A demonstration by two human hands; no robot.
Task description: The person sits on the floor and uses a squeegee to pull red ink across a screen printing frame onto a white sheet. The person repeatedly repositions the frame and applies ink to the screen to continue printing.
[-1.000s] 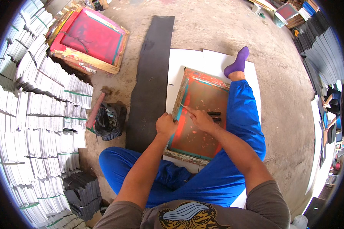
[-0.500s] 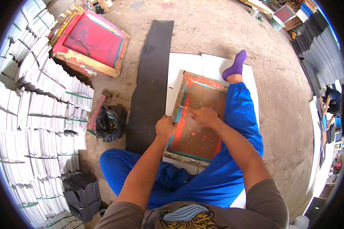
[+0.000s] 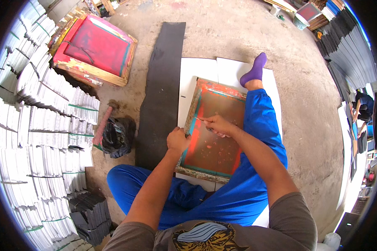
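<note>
- 2 white sheets (image 3: 200, 67) lay under the framed screen (image 3: 222, 106).
- Framed screen sat flat in front of the person, partly behind the right leg (image 3: 262, 121).
- Orange strip (image 3: 192, 148) lined its left inner side; that coating looked left to deal with.
- Left hand (image 3: 178, 139): fingers clenched over the left rail.
- Right hand (image 3: 218, 125): fingers grasped a slim tool (image 3: 200, 119), tip near the strip.
- Orange flakes (image 3: 209, 147) lay scattered; some coating looked already off.

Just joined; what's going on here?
A seated person grips a paint-stained rectangular wooden frame by its left side with the left hand. The right hand holds a thin pale tool, its tip near the brown panel's teal and orange left border. The frame lies on white sheets, partly covered by a blue-trousered leg.
</note>
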